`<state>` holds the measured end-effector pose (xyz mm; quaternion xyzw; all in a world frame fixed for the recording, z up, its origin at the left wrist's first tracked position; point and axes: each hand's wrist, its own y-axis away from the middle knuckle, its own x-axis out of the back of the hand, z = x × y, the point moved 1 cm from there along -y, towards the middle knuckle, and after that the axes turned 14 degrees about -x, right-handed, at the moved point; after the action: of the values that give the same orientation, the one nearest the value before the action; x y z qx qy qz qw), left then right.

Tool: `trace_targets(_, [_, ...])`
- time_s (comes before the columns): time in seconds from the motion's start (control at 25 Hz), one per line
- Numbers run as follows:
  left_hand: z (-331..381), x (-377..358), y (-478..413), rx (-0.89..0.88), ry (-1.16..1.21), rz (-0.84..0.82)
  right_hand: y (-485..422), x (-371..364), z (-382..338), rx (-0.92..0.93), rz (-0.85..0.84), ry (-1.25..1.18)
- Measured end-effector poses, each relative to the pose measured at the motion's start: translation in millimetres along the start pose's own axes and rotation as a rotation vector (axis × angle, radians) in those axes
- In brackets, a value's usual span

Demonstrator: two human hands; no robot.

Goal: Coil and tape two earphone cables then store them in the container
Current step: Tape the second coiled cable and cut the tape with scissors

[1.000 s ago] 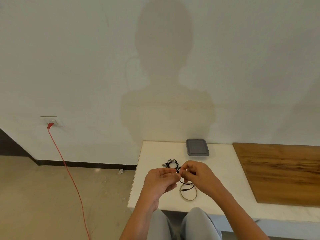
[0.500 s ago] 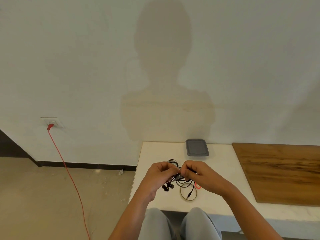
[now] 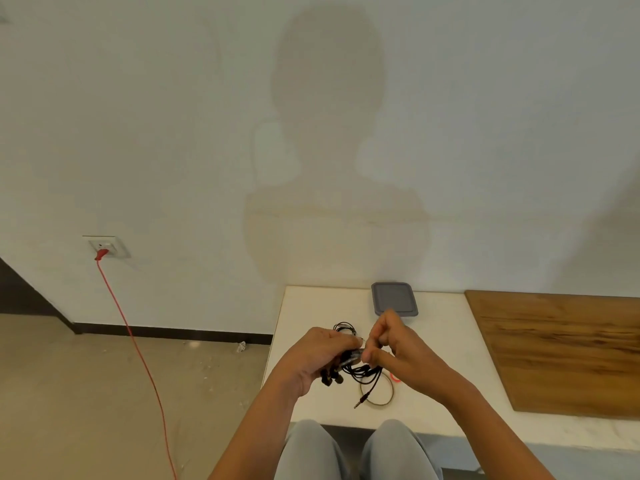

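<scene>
Above the near edge of the white table [image 3: 311, 306], the left hand [image 3: 313, 358] is curled, knuckles up, around a bundled black earphone cable [image 3: 363, 370], whose earbuds hang below the fist and whose plug dangles toward the table. The right hand [image 3: 398, 351], wrist bent and fingers tucked, pinches at the bundle where the hands meet; what it pinches is unclear. The grey lidded container [image 3: 394, 302] sits farther back on the table, near the wall.
</scene>
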<state>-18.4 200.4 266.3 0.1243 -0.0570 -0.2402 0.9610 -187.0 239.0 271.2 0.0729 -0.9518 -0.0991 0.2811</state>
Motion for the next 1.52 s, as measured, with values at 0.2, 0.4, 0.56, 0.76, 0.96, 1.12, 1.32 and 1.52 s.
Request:
trace_targets(0.2, [0,-3,6,0.005,0.171,0.006,-2,1,-3,0.019,0.033,-0.055])
trace_targets(0.4, [-2,-6,7,-0.121,0.078,0.058,-7,4,-6,0.039,0.083,-0.142])
trace_targets(0.56, [0,-5,7,-0.215,0.040,0.102,-12,5,-10,0.051,0.105,-0.161])
trace_targets(0.76, [3,3,7,-0.217,-0.040,0.000,-16,5,-11,0.068,0.081,-0.126])
trace_targets(0.96, [1,5,4,-0.230,-0.018,-0.022,-23,-2,-10,0.045,0.026,-0.277])
trace_targets(1.12, [-7,4,6,-0.218,0.320,0.171,-24,-12,6,-0.221,-0.113,-0.428])
trace_targets(1.32, [-21,3,-1,-0.084,0.540,0.310,-26,-45,17,-0.486,-0.104,-0.843])
trace_targets(1.52, [-45,-2,-19,-0.025,0.733,0.481,-50,-80,23,-0.653,-0.013,-1.245])
